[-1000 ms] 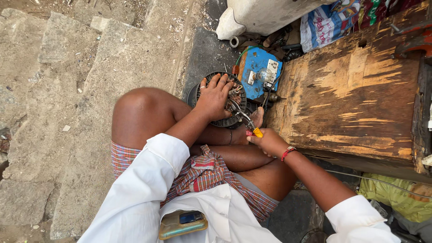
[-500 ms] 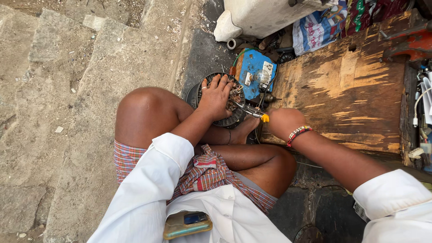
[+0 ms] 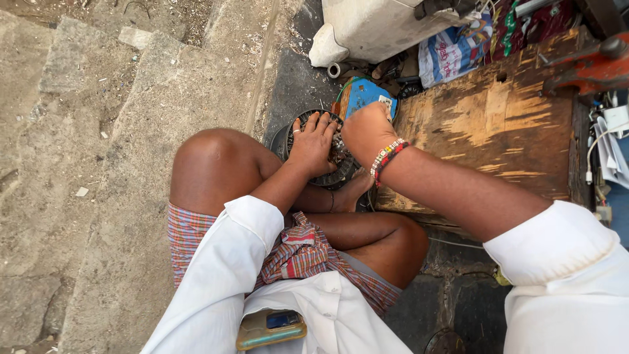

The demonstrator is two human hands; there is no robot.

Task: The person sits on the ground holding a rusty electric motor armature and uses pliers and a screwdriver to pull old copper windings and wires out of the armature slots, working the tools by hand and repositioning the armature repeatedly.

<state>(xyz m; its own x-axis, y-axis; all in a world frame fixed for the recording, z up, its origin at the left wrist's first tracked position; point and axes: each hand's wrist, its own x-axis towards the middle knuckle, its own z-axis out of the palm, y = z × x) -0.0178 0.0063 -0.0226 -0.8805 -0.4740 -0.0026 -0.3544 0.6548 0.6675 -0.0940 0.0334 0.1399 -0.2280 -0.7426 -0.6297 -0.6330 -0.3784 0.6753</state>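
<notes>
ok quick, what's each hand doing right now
left hand: open, fingers spread flat on the round dark motor part.
right hand: closed over the same part; cannot tell what its grip holds.

The left hand covers most of a round dark motor part, leaving only its rim and a patch of windings exposed. The right hand is seen from the back, so its fingers and anything they grip are hidden; it also blocks part of a blue device. A foot is partly tucked under the forearm. The picture's edge cuts off the white container at the top and a red tool at the right. Items beside the wooden bench are too small to identify.
</notes>
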